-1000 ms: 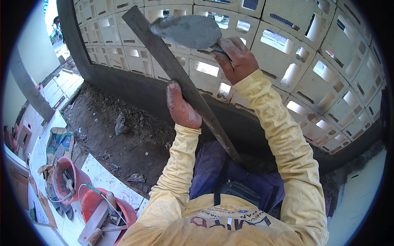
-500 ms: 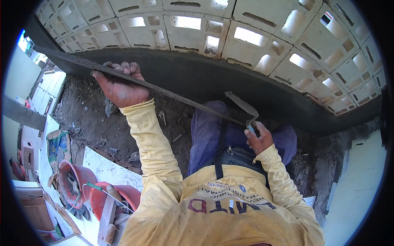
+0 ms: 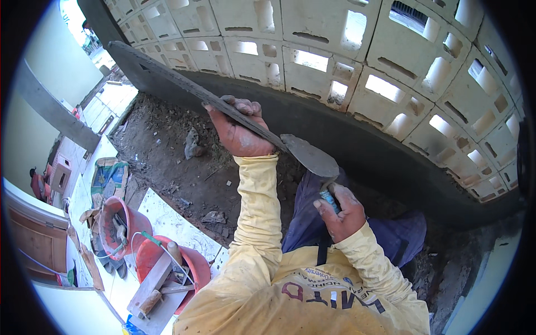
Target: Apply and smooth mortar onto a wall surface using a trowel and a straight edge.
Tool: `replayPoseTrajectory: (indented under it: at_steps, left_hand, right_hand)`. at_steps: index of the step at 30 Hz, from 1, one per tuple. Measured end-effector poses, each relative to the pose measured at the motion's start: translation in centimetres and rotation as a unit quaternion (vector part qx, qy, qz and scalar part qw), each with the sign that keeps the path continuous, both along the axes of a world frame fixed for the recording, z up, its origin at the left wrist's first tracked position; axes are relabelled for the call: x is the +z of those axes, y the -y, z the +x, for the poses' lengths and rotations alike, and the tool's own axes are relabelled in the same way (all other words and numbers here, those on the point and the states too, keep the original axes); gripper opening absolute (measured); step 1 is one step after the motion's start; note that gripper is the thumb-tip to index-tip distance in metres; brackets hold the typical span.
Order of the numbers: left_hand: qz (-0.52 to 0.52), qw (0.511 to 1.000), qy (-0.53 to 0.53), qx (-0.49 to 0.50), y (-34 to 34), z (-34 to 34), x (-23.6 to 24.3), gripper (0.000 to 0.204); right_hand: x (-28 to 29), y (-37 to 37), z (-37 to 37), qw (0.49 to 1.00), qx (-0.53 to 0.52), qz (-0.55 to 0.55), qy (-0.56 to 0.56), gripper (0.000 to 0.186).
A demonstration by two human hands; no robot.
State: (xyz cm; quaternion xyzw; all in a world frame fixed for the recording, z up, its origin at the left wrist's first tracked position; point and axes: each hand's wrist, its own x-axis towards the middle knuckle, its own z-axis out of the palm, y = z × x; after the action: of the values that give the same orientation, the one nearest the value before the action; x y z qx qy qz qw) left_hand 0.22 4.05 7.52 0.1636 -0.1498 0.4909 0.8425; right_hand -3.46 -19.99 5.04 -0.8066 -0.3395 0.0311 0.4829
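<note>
My left hand (image 3: pixel 245 134) is closed around a long, thin straightedge (image 3: pixel 173 78), smeared with grey mortar. The straightedge slants from the far left toward the middle. My right hand (image 3: pixel 345 213) grips a pointing trowel (image 3: pixel 312 158) by its blue handle. The trowel's mortar-coated blade lies at the near end of the straightedge, seeming to touch it. Behind them runs a low wall band (image 3: pixel 379 142) of smooth, dark grey plaster.
Pale pierced blocks (image 3: pixel 318 81) rise above the plaster. Rough soil (image 3: pixel 162 145) lies below. On the left stand two red buckets (image 3: pixel 127 211) (image 3: pixel 196 259), one with a wooden float (image 3: pixel 149 286) across it, near a crumpled sack (image 3: pixel 110 176) and white tiles (image 3: pixel 173 215).
My view has turned, shifting the scene. The trowel has moved from beyond the straightedge's near end to meet it, its blade now flatter to view. Both hands keep their holds.
</note>
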Motion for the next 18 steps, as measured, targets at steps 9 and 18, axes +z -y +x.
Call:
replayPoseTrajectory:
  at_steps: [9, 18]
  left_hand:
    - [-0.017, 0.999, -0.044, -0.014, 0.8, -0.2, -0.7, 0.038]
    - [-0.102, 0.944, -0.259, 0.175, 3.0, -0.6, 1.2, 0.036]
  right_hand:
    - [4.2, -5.3, 0.0, 0.993, 0.042, 0.091, 0.058, 0.032]
    - [7.8, -8.1, -0.8, 0.985, 0.066, 0.116, 0.110, 0.038]
